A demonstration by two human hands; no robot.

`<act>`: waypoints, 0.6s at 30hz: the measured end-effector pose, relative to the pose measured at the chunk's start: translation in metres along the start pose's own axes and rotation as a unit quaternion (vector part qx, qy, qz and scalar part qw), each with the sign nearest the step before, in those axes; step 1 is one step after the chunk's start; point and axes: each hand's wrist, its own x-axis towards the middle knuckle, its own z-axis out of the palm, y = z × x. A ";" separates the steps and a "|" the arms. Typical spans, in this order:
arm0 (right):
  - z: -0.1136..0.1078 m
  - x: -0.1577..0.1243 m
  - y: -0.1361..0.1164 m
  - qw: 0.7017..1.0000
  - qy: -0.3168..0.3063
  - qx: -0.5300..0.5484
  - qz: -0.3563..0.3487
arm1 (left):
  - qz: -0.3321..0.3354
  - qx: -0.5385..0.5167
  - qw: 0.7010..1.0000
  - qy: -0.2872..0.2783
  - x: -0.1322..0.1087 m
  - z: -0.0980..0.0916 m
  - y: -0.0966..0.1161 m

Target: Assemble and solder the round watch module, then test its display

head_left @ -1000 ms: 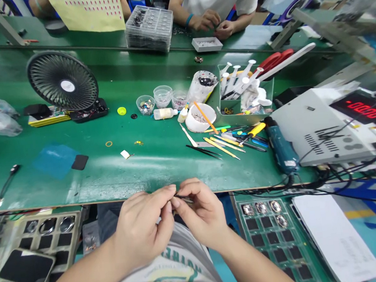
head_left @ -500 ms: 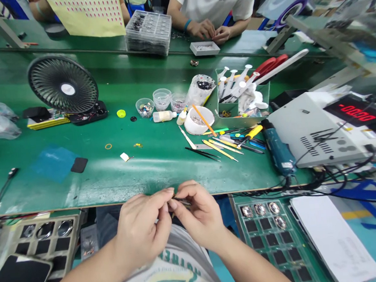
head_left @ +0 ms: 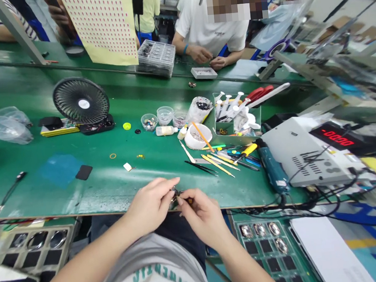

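My left hand (head_left: 151,204) and my right hand (head_left: 204,216) meet at the near edge of the green bench (head_left: 119,182). The left fingers pinch a small round metal part (head_left: 174,195). My right hand is curled round a thin dark tool (head_left: 184,200) whose tip touches that part. Black tweezers (head_left: 201,167) and several yellow sticks (head_left: 219,162) lie just beyond my hands.
A black fan (head_left: 81,101), small cups (head_left: 165,115), a white bowl (head_left: 198,135) and a bin of syringes (head_left: 234,110) stand farther back. A grey unit with a red display (head_left: 310,150) and a blue driver (head_left: 272,168) sit right. Trays (head_left: 269,243) flank my lap. A person (head_left: 214,29) works opposite.
The view has tilted up, showing more of the far bench. My hands have shifted slightly toward the bench edge, still pinched together on the small part and tool.
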 end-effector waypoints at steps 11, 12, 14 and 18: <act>-0.025 0.021 -0.003 0.984 -0.161 -0.077 0.020 | 0.099 0.177 0.979 -0.003 -0.019 0.004 -0.014; -0.026 0.025 -0.006 0.983 -0.165 -0.084 0.013 | 0.105 0.185 0.977 -0.002 -0.021 0.003 -0.014; -0.027 0.035 -0.010 0.979 -0.171 -0.107 -0.004 | 0.112 0.193 0.975 0.009 -0.022 0.005 -0.015; -0.027 0.059 -0.014 0.971 -0.160 -0.177 -0.019 | 0.111 0.191 0.975 0.021 -0.021 0.009 -0.018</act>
